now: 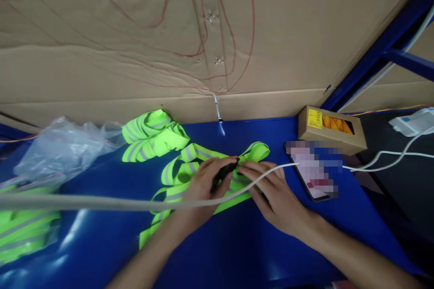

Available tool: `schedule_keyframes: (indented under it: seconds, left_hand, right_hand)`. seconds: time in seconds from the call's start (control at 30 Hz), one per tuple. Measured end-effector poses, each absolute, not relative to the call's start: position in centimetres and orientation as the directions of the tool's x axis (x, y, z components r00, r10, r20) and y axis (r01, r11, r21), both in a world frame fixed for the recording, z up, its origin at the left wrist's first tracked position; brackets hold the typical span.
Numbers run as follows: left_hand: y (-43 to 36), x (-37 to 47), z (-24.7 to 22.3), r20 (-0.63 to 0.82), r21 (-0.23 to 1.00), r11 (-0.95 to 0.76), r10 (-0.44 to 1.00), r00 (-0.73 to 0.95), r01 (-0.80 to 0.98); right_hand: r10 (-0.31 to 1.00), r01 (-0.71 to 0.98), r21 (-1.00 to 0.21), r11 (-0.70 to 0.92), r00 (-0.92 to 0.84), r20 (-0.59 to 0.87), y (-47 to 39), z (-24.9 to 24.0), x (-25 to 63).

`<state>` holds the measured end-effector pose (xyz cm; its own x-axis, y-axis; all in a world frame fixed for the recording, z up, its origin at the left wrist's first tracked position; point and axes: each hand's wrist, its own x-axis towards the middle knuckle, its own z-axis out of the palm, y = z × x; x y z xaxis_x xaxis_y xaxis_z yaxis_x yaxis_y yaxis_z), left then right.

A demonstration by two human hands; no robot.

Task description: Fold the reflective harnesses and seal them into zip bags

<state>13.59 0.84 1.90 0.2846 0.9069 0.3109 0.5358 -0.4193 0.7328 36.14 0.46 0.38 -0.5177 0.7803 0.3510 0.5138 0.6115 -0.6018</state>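
Closest to the eye, a thin white cable (111,202) runs across the view in front of both wrists and fingers; to work well here it would help to shift it aside, since it could snag or hide the join. Behind it, over the glossy blue tabletop (233,253), the left hand (204,183) is curled around a narrow black piece (223,174) (its material is too blurred to tell), gripped between thumb and fingers. The right hand (275,193) has its fingertips at the fluorescent yellow-green fabric strip with a grey stripe (178,194), right beside that piece; whether they pinch it or only rest on it, I cannot tell. The strip lies in loose loops under and around both hands. My judgement is that the left grip should stay firm and steady while the right fingers do the fine work, with the fabric flat, untwisted and the loops clear of the fingertips. To the right, just beyond the right hand, lies a dark-edged rectangular phone (312,176), best kept out of the strip's way. Farther back are rolled yellow-green striped bundles (151,137), a brown cardboard box (316,134) and a tan cardboard panel with red curved lines (274,45).
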Motion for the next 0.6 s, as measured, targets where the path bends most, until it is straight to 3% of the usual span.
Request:
schedule_keyframes:
  seconds: [0.1, 0.2, 0.3, 0.4, 0.5, 0.6]
  left_hand:
    - [1.0, 11.6, 3.4, 0.199, 0.85, -0.322, 0.929, 0.311, 0.416]
    - [1.1, 11.0, 4.7, 0.065, 0.998, -0.062, 0.939, 0.337, -0.019]
    - [1.4, 12.5, 6.0, -0.042, 0.926, 0.152, 0.952, 0.304, -0.346]
    - [2.2, 14.8, 7.7, -0.075, 0.842, 0.193, 0.967, 0.245, -0.504]
    - [3.5, 16.6, 9.4, -0.06, 0.734, 0.161, 0.983, 0.173, -0.66]
    - [4.8, 18.2, 10.4, -0.087, 0.666, 0.158, 0.987, 0.135, -0.729]
  right_hand:
    - [0.802, 0.608, -0.529, 0.592, -0.378, 0.463, 0.7, 0.1, 36.4]
    - [0.794, 0.501, -0.618, 0.606, -0.43, 0.429, 0.6, 0.5, 36.5]
    - [0.832, 0.305, -0.834, 0.46, -0.478, 0.283, 0.2, 1.2, 36.3]
    - [0.879, 0.069, -0.988, 0.137, -0.468, 0.089, 0.2, 1.6, 36.0]
    - [0.896, -0.11, -0.989, -0.102, -0.441, -0.043, 0.6, 1.6, 35.8]
    - [0.931, -0.206, -0.967, -0.151, -0.358, -0.069, 0.8, 0.9, 35.8]
